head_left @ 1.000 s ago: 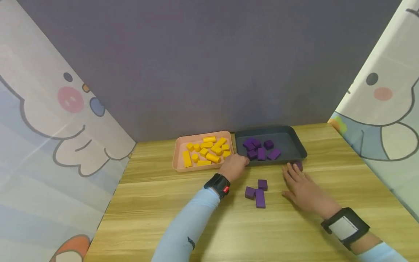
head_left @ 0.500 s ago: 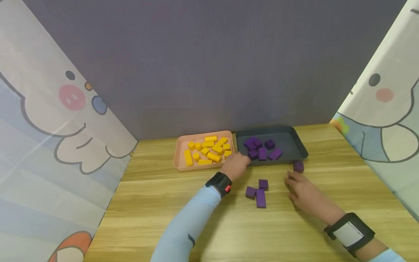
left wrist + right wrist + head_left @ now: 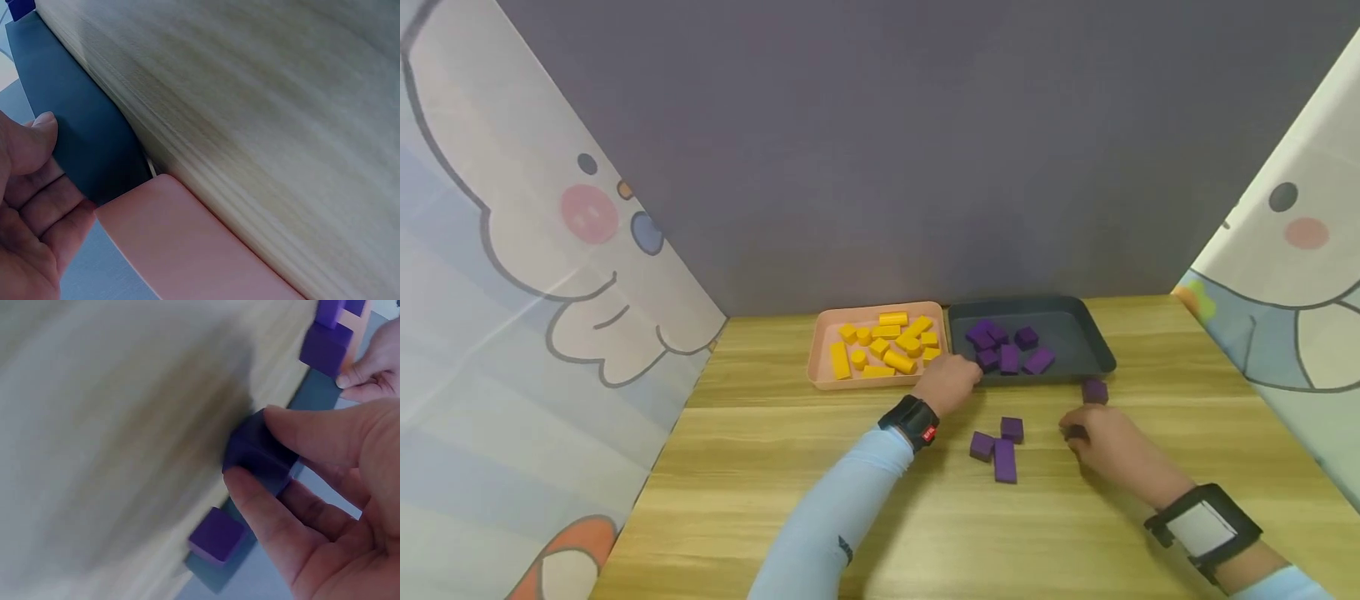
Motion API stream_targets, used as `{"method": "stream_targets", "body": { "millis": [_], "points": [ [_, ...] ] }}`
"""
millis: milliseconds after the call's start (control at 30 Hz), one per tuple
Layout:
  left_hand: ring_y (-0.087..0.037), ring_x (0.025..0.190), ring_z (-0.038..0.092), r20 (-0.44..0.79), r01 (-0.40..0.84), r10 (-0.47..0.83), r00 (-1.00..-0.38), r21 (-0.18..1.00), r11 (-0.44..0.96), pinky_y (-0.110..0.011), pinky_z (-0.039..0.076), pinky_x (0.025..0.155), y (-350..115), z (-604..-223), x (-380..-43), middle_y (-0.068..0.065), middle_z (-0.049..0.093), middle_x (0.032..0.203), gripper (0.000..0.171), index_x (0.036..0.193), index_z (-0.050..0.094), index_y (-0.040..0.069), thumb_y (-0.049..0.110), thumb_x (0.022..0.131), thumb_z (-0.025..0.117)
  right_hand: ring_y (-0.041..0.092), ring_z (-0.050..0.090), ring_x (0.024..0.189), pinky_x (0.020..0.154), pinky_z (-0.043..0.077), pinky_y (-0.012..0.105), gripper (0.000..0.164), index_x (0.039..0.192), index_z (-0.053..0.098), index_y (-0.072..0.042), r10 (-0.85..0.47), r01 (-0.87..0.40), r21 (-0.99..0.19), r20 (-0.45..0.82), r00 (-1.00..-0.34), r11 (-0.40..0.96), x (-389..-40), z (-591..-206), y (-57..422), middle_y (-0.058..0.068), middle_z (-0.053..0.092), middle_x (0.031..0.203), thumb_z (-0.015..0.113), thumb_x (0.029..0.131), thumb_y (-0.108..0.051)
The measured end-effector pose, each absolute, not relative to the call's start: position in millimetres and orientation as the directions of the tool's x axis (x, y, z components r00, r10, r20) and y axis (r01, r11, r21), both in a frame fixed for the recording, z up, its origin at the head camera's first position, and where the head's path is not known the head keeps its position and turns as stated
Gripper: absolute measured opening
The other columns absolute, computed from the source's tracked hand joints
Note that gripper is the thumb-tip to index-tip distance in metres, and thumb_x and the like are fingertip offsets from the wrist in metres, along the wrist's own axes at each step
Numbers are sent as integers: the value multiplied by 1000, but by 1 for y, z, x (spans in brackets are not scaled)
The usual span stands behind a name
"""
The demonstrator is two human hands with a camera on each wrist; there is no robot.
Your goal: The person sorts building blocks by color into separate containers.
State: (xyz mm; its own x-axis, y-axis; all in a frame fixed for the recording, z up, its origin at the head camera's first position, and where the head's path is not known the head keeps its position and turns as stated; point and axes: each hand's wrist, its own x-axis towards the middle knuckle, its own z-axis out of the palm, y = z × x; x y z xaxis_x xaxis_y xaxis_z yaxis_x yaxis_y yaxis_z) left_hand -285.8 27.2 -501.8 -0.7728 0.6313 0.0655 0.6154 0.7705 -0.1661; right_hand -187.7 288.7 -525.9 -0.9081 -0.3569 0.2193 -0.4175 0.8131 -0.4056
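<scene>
My left hand [image 3: 947, 383] grips the near-left rim of the dark blue-grey tray [image 3: 1093, 342]. In the left wrist view its thumb [image 3: 40, 134] presses the tray's outer wall, with the other fingers behind the rim. My right hand [image 3: 1112, 446] pinches a purple block [image 3: 259, 450] between thumb and fingers; in the head view that block is mostly hidden. Just beyond this hand a purple cube [image 3: 1094, 391] lies by the tray's near-right corner. On the table between the hands are two purple cubes [image 3: 982, 446] and a longer purple block [image 3: 1004, 461]. Several purple blocks [image 3: 1009, 359] lie in the dark tray's left part.
A pink tray [image 3: 814, 367] with several yellow blocks [image 3: 840, 361] stands against the dark tray's left side. Both trays are near the grey back wall [image 3: 880, 150]. Printed side panels [image 3: 647, 358] border the wooden table [image 3: 737, 467].
The right hand's spread fingers have drawn back slightly and curled, and now pinch a purple block. The cube beyond it has come into full view. The left hand stays on the tray rim.
</scene>
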Motion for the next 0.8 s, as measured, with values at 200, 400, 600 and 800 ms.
{"method": "stream_targets", "body": {
  "millis": [200, 400, 600, 800],
  "points": [
    [-8, 80, 68, 75, 617, 630, -773, -142, 774, -22, 54, 71, 27, -505, -285, 10, 79, 91, 18, 106, 82, 26, 17, 100, 68, 30, 75, 86, 78, 61, 51, 17, 96, 79, -2, -325, -371, -414, 178, -929, 831, -198, -497, 290, 10, 79, 90, 82, 79, -3],
    [-6, 71, 63, 114, 613, 626, -771, -130, 779, -21, 48, 64, 26, -507, -284, 11, 75, 81, 16, 98, 82, 25, 14, 96, 70, 39, 74, 93, 82, 59, 55, 21, 102, 79, 2, -283, -363, -395, 247, -927, 844, -232, -460, 297, 22, 78, 98, 81, 82, -4],
    [-7, 69, 64, 130, 606, 617, -776, -116, 787, -22, 49, 61, 22, -511, -283, 11, 74, 79, 14, 94, 81, 25, 14, 91, 74, 32, 73, 87, 74, 59, 48, 26, 109, 77, 4, -237, -318, -383, 244, -940, 867, -274, -458, 304, 24, 78, 104, 78, 85, -7],
    [-7, 74, 68, 147, 606, 615, -775, -108, 788, -22, 52, 65, 25, -511, -285, 12, 77, 84, 17, 97, 83, 28, 14, 93, 73, 43, 73, 94, 84, 58, 58, 24, 105, 77, 7, -254, -317, -339, 219, -942, 886, -315, -469, 314, 27, 76, 103, 74, 83, -3]
  ]
}}
